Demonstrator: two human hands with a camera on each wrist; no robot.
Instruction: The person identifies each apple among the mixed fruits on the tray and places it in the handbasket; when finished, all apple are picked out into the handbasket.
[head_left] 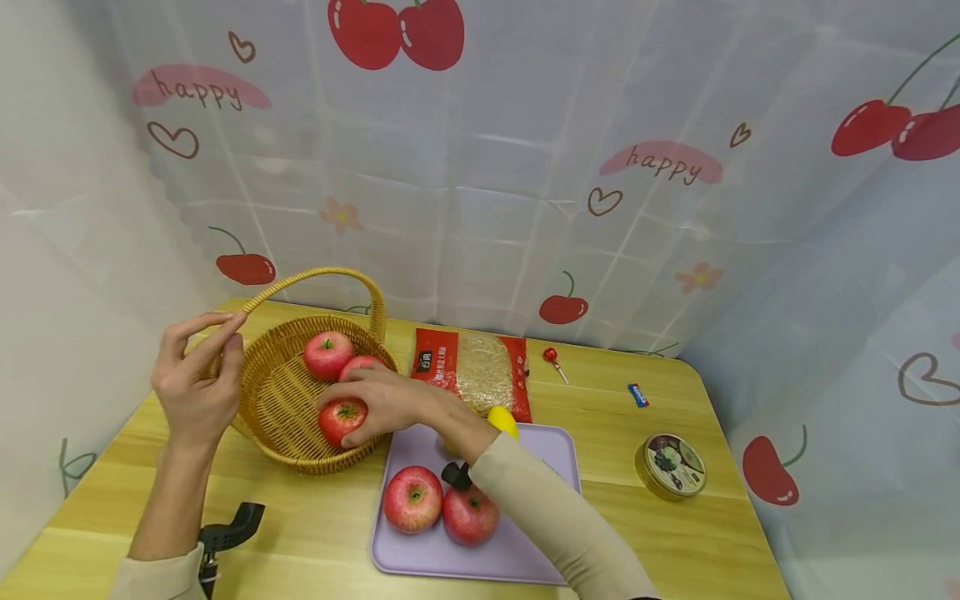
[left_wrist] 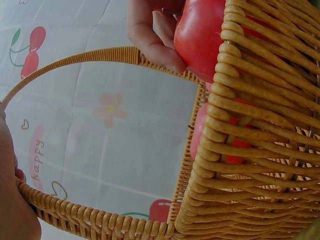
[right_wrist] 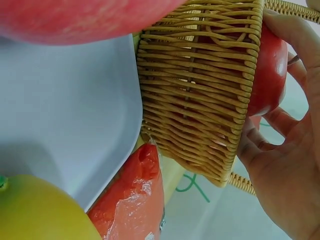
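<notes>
A: Nearest first. What sat by the wrists?

B: Two red apples [head_left: 441,504] lay touching on the lilac plastic tray [head_left: 540,450], just behind the right forearm. A yellow rounded fruit [head_left: 503,419] sat at the tray's far edge, right of the right wrist.

A: Right hand?

B: The right hand [head_left: 386,404] had its fingers [right_wrist: 292,45] curled around a round red apple [head_left: 341,419], gripping it from above. The apple was inside the woven tan wicker basket [head_left: 281,400], low against the near wall, apparently at or near the floor.

A: Left hand?

B: The left hand [head_left: 197,375] pinched the arched wicker handle [head_left: 318,279] between fingertips, at the basket's left rim.

A: Beyond the fingers?

B: Two more red apples [head_left: 327,354] sat deeper in the basket, just past the knuckles. Farther right were a red packet of pale grain [head_left: 472,371], a red lollipop [head_left: 553,358], a small blue wrapper [head_left: 638,394] and a round tin [head_left: 670,467].

A: Step?

B: I judged it as placing the third apple in the basket, mid-load, two left on the tray. The next move called for letting the fingers go without jostling the neighbours, while the left kept the basket steady.
</notes>
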